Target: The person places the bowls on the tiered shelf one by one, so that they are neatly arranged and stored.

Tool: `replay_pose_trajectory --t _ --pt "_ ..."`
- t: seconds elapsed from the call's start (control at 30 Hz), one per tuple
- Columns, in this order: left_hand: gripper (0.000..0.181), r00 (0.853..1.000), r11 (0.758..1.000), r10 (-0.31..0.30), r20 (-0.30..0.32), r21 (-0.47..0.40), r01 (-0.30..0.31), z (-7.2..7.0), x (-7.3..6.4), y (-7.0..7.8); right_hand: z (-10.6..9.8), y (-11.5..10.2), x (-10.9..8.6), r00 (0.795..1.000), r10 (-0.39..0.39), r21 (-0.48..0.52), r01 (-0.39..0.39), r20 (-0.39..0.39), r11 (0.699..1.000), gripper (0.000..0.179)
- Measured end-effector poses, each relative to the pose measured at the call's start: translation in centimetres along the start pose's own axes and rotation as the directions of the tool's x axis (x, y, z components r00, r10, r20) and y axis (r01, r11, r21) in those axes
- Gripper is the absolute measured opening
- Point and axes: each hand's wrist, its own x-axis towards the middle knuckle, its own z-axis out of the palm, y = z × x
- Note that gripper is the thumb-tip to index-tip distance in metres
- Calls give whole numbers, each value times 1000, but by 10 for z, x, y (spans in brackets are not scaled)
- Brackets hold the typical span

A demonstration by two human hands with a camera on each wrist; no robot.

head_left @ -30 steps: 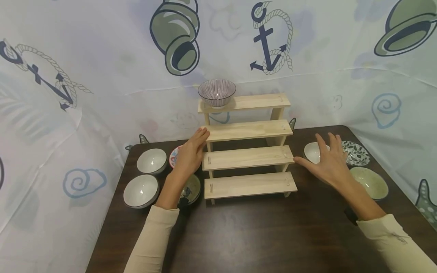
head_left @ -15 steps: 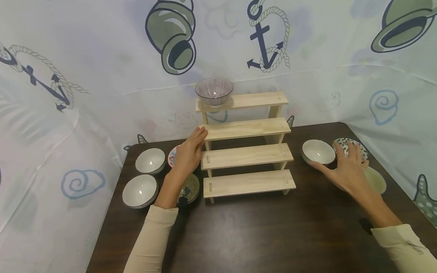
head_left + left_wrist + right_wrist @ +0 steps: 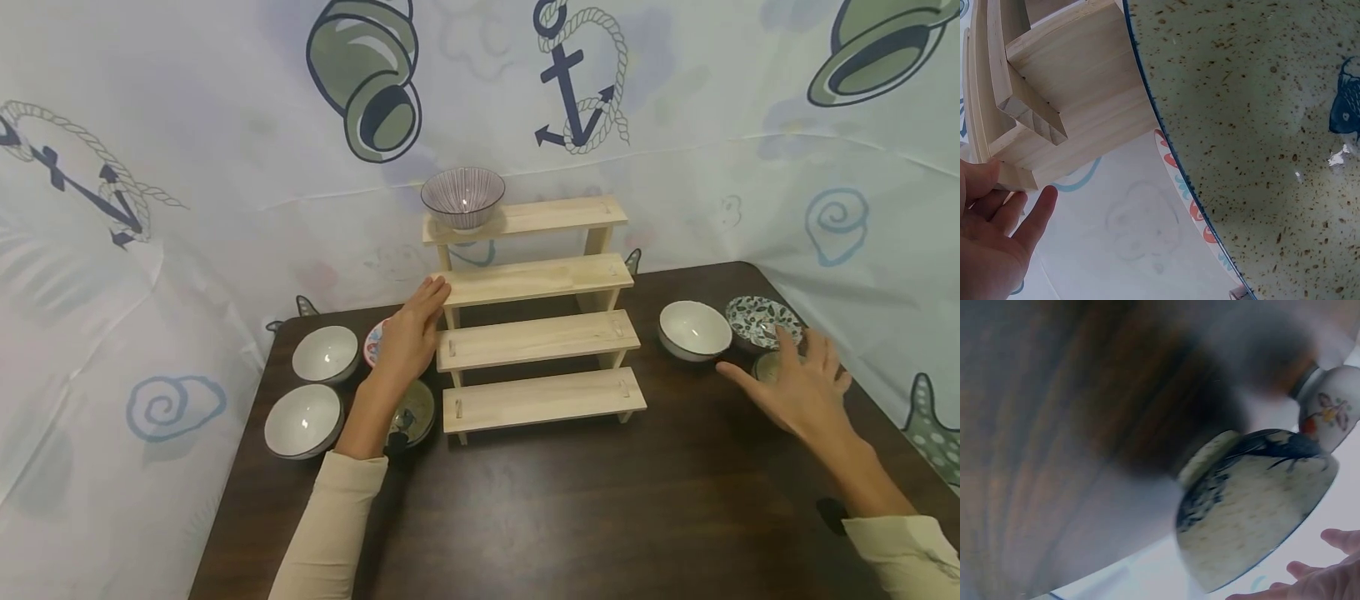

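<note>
At the left end of a stepped wooden stand [image 3: 536, 340], my left hand [image 3: 408, 346] grips one board, its thumb and fingers around the board's end in the left wrist view. A purple-striped bowl [image 3: 462, 200] sits on the top step. Over on the right, my right hand [image 3: 813, 396] is spread and holds nothing, above a green bowl [image 3: 767, 367] that it mostly hides. In the right wrist view this bowl [image 3: 1254, 506] shows a speckled cream outside with blue painting, and the fingertips are near its rim.
A white bowl [image 3: 695, 329] and a leaf-patterned dish [image 3: 763, 321] stand behind the right hand. On the left are two white bowls [image 3: 303, 421], a red-patterned dish [image 3: 373, 343] and a speckled bowl with a blue fish [image 3: 1241, 125]. Dark table [image 3: 570, 508]; printed cloth [image 3: 660, 100] behind.
My right hand has moved right and toward me, from over the white bowl to the green bowl. The left hand stays at the stand. The head view has shifted slightly.
</note>
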Motion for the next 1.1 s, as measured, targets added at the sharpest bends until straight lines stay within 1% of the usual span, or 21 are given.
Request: replay_pose_trajectory --t 0.17,0.4,0.53,0.73,0.97,1.1 --pt "41 1000 1000 -2 3 -1 2 0 0 0 1 13 -6 999 35 18 -35 -2 999 108" --pt "41 1000 1000 5 -5 8 -5 0 1 0 4 28 -11 997 74 27 -74 29 997 108" --pt "41 1000 1000 8 -15 7 -8 0 1 1 6 31 -13 993 105 27 -106 52 994 111" --pt "40 1000 1000 16 -23 12 -16 1 0 1 8 36 -17 988 127 27 -130 84 991 115" --pt "40 1000 1000 13 -16 9 -13 1 1 2 10 41 -17 987 144 24 -147 77 989 118" --pt "40 1000 1000 22 -20 10 -22 1 1 2 10 42 -17 984 153 15 -155 91 988 122"
